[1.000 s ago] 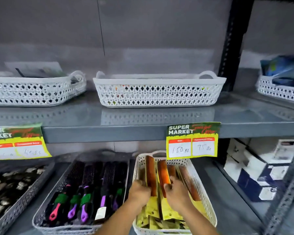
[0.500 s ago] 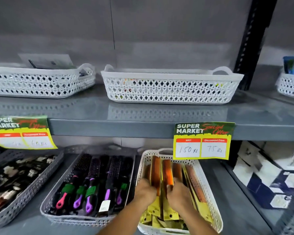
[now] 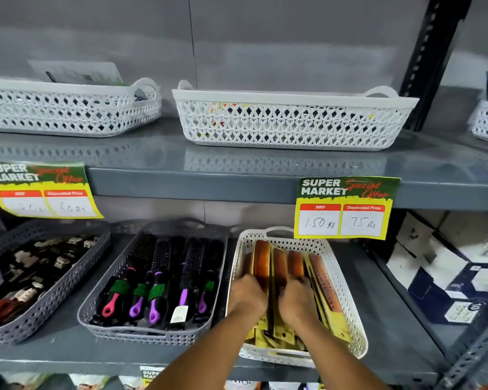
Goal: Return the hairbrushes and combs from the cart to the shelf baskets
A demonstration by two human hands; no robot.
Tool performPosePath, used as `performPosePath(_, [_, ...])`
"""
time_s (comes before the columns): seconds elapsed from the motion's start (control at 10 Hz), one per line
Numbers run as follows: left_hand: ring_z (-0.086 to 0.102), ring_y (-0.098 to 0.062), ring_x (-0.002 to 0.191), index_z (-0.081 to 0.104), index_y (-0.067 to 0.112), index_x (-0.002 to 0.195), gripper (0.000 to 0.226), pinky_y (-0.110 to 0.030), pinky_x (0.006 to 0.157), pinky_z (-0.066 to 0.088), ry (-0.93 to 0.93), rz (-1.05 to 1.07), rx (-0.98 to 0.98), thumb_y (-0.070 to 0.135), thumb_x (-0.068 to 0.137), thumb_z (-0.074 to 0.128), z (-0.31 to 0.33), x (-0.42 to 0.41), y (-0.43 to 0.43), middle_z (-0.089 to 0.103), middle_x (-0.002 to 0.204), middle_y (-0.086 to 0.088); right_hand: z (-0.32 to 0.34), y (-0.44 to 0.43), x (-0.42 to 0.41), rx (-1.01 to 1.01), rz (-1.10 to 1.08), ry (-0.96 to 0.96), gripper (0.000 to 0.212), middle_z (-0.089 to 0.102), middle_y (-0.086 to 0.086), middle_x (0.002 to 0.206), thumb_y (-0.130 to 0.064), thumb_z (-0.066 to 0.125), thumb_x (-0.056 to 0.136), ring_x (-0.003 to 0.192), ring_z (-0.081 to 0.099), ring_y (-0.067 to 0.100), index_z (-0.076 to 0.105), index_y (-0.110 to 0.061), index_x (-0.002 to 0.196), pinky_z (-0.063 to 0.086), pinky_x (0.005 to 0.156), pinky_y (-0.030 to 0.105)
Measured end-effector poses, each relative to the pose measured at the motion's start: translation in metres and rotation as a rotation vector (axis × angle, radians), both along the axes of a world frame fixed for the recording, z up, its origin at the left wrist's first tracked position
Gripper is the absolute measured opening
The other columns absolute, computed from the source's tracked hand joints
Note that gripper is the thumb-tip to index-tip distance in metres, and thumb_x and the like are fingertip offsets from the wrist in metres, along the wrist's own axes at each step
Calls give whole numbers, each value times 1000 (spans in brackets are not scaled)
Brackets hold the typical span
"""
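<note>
Both my hands are inside a white lattice basket (image 3: 347, 302) on the lower shelf, pressed onto a row of brown combs (image 3: 261, 263) on yellow cards. My left hand (image 3: 247, 295) rests closed on the left combs; my right hand (image 3: 297, 301) grips the combs in the middle. More combs (image 3: 323, 280) lie to the right of my right hand. Left of this basket, a grey basket (image 3: 96, 313) holds several black round hairbrushes (image 3: 158, 280) with pink, purple and green handles.
A grey basket (image 3: 68, 277) of hair clips sits far left. The upper shelf carries two white baskets (image 3: 290, 128), (image 3: 68, 111). Price tags (image 3: 344, 209), (image 3: 43, 192) hang from the upper shelf edge (image 3: 209, 187). A black upright post (image 3: 431, 60) and white boxes (image 3: 448, 266) stand at right.
The view has shifted so the shelves sit further right and closer. Both hands stay on the combs in the white basket, with only slight movement.
</note>
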State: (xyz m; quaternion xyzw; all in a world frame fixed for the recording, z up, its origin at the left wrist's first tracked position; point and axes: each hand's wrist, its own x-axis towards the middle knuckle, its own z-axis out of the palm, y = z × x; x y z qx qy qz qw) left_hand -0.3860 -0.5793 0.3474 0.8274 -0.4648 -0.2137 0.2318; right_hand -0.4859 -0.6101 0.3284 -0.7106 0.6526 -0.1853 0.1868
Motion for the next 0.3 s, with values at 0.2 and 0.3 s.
performPosePath(0.2, [68,-29,98,66,5,105,23,-33,74,55,-27,-66,34,8,89,51,6,0,6,69,110,-14,13,7,-1,-40,-3,-44,31,54,13,124,-20,46,90,105,57,29,56,-12,118,50,92,41])
performPosePath(0.3, [67,-29,99,64,5,106,23,-33,78,56,-21,-78,28,7,89,50,9,3,9,67,112,-14,16,11,-3,-84,11,-46,34,58,14,123,-17,45,89,109,56,30,55,-14,122,48,95,39])
